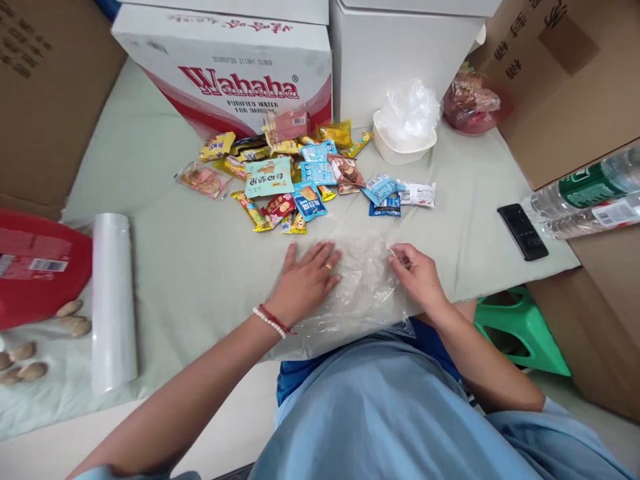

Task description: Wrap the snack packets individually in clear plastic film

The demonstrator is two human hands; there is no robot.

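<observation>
A clear plastic bag (367,287) lies flat at the front of the table, its lower corner hanging past the edge. On its left side rests my left hand (309,277), palm down with the fingers spread. My right hand (417,273) pinches the bag's right edge between thumb and fingers. Just beyond both hands is a loose pile of small wrapped snacks, among them a pale green packet (270,177), a blue packet (309,202), a brown packet (346,171) and a white packet (417,195).
A Wahaha water carton (240,73) and a white box (390,60) stand behind the snacks. Crumpled plastic fills a white bowl (405,150). To the left lie a plastic roll (114,300), a red bag (45,267) and several walnuts; rightward, a phone (523,232) and bottles (590,183).
</observation>
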